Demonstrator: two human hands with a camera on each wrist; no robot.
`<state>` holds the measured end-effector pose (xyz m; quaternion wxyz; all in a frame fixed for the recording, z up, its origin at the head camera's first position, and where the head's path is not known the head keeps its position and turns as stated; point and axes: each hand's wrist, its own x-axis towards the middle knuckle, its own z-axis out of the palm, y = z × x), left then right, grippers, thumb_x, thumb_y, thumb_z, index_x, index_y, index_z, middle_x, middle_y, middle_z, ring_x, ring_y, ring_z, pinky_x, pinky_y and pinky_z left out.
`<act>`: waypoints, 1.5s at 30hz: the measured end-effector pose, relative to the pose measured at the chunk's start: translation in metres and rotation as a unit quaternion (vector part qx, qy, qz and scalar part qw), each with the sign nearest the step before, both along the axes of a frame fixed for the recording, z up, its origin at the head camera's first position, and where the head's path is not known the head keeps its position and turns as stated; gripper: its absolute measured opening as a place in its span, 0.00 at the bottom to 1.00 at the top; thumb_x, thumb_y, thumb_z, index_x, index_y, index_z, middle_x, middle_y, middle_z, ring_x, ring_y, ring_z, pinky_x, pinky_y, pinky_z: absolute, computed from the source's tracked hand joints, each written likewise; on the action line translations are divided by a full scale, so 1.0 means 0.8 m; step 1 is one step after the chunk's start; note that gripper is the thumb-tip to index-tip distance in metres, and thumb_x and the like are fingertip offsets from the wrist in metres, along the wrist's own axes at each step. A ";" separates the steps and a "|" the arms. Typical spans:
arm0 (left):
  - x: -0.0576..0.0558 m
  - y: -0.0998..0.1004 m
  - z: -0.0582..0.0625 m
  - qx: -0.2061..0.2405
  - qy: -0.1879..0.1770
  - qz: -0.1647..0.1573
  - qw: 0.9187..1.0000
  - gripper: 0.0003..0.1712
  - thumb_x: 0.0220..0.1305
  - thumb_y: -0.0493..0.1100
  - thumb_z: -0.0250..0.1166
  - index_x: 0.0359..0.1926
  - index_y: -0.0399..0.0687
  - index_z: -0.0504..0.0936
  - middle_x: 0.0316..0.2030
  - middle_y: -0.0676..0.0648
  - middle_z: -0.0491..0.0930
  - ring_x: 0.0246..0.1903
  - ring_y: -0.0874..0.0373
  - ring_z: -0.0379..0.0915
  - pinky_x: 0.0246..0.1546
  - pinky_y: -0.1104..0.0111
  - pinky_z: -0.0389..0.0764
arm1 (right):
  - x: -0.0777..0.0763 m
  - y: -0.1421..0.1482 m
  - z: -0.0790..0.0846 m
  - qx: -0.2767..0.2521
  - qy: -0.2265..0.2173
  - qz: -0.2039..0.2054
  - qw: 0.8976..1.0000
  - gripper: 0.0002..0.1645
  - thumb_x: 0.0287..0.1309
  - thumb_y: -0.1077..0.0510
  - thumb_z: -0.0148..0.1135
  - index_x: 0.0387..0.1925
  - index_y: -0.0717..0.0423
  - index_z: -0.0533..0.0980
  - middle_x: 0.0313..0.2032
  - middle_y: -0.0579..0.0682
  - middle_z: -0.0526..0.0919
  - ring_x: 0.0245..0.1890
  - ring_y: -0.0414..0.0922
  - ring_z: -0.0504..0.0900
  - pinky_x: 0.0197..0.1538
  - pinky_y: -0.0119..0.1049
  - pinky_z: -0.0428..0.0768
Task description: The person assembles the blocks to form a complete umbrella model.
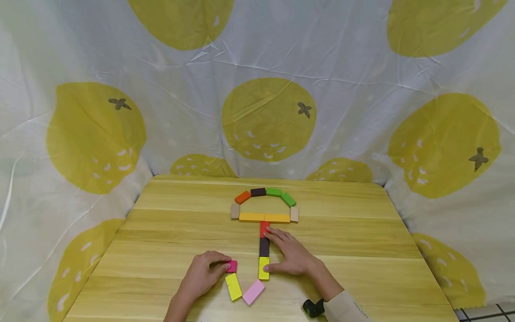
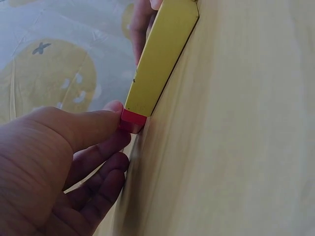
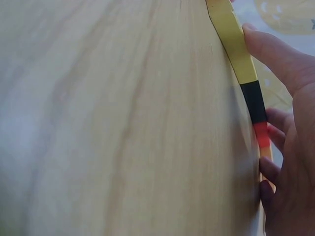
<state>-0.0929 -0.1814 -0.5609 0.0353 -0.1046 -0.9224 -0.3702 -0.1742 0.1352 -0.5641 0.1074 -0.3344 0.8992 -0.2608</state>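
Note:
My left hand (image 1: 203,273) pinches a small magenta block (image 1: 232,266) between thumb and fingers; the left wrist view shows it at the end of a yellow block (image 2: 160,64). In the head view, that yellow block (image 1: 234,288) lies tilted on the table, with a pink block (image 1: 254,292) slanting up to its right. My right hand (image 1: 293,255) rests along a straight column of blocks, its fingers spread. A fingertip touches the red block (image 1: 264,227) and the thumb touches another yellow block (image 1: 263,263). A black block (image 1: 263,247) lies between those two.
Above the column, two orange blocks (image 1: 252,217) form a bar, under an arch of tan, red-orange, black and green blocks (image 1: 274,192). A black object (image 1: 313,308) sits by the right sleeve. A lemon-print curtain (image 1: 346,134) hangs behind the wooden table (image 1: 350,214).

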 end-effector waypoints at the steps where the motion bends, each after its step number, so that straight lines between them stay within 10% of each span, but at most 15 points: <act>1: 0.000 0.000 0.000 0.000 0.000 0.000 1.000 0.08 0.61 0.43 0.76 0.42 0.60 0.92 0.40 0.67 0.87 0.46 0.66 0.83 0.53 0.62 0.85 | 0.000 0.000 0.000 -0.001 -0.002 0.000 1.000 0.60 0.54 0.20 0.63 0.81 0.40 0.56 0.81 0.43 0.53 0.80 0.54 0.56 0.74 0.62 0.65; 45: 0.003 0.003 -0.001 0.023 -0.016 -0.005 1.000 0.08 0.67 0.51 0.72 0.45 0.61 0.90 0.42 0.67 0.87 0.48 0.64 0.83 0.54 0.61 0.84 | 0.004 0.005 0.004 -0.011 -0.020 -0.007 1.000 0.59 0.56 0.23 0.63 0.82 0.40 0.55 0.83 0.43 0.48 0.81 0.53 0.52 0.75 0.62 0.64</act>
